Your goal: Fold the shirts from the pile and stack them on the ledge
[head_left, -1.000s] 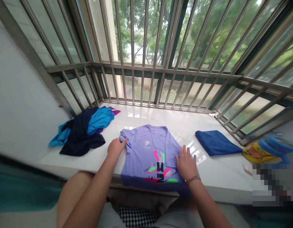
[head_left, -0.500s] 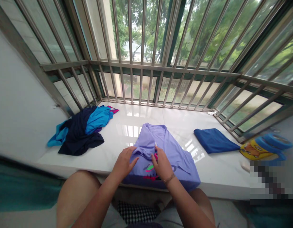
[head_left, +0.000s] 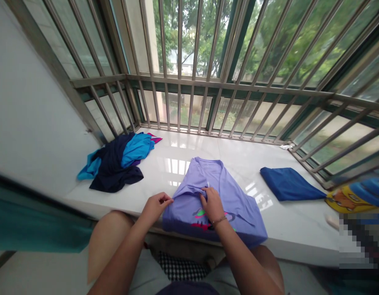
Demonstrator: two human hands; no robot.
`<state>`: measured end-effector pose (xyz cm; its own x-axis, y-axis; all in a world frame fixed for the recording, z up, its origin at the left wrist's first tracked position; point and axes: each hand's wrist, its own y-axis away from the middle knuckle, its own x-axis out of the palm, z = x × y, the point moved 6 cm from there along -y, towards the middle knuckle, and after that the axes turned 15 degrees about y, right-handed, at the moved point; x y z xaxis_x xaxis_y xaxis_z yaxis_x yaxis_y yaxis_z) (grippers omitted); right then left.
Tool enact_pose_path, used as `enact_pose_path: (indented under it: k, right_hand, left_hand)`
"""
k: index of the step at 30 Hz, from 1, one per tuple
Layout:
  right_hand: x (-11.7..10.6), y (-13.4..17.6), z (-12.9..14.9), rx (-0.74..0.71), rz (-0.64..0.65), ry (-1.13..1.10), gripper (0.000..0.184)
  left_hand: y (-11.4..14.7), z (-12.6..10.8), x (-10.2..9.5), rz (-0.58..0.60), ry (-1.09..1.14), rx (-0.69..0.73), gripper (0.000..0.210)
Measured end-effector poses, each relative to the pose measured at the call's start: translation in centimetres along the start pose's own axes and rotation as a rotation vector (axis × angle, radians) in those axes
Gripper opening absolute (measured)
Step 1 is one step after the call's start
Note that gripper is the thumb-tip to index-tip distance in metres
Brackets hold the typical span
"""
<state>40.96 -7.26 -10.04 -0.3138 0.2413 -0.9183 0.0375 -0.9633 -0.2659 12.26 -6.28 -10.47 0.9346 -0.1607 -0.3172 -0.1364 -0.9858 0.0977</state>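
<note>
A lavender shirt (head_left: 235, 200) with a colourful print lies on the white ledge, its lower part hanging over the front edge. My left hand (head_left: 155, 208) is closed in a pinch at the shirt's left side, fingertips on the cloth edge. Over the middle of the shirt, my right hand (head_left: 212, 205) has its fingers closed on a fold of fabric just above the print. One sleeve lies folded across the shirt's left half, with creases running between both hands.
To the left sits a rumpled pile of navy and bright blue clothes (head_left: 115, 162). On the right are a folded dark blue cloth (head_left: 290, 184) and a yellow-and-blue cartoon container (head_left: 349, 198). Metal window bars (head_left: 192, 82) enclose the white ledge (head_left: 164, 147).
My left hand has moved out to the shirt's left edge and closed into a pinch. My right hand's fingers have closed on the fabric. The view has shifted slightly left.
</note>
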Motion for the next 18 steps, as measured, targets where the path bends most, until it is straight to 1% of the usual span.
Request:
enact_pose_path:
  k: [3,6,9,12,15,17,18]
  right_hand:
    - [0.0,0.0,-0.9,0.034,-0.047,-0.109,0.028]
    - [0.0,0.0,-1.3,0.053,-0.065,-0.166,0.029]
    - [-0.1,0.1,-1.2,0.052,-0.072,-0.180,0.030]
    - [-0.1,0.1,-1.1,0.047,-0.096,-0.204,0.032]
    - [-0.1,0.1,-1.3,0.036,-0.136,-0.251,0.033]
    - [-0.2,0.1,-1.4,0.029,-0.158,-0.280,0.035]
    - [-0.2,0.1,-1.5,0.027,-0.164,-0.291,0.035]
  left_hand:
    - [0.2,0.3,-1.1,0.000,0.089,-0.027,0.036]
    - [0.3,0.8,-2.0,0.019,0.087,-0.044,0.034]
    - [0.2,1.1,-2.6,0.016,-0.002,-0.035,0.032]
    - [0.1,1.1,-2.9,-0.045,-0.188,-0.025,0.025]
    - [0.2,0.2,-2.5,-0.134,-0.352,0.004,0.020]
    - [0.2,-1.1,-1.4,-0.167,-0.384,0.080,0.021]
    - [0.3,-2.0,-0.4,-0.157,-0.387,0.146,0.020]
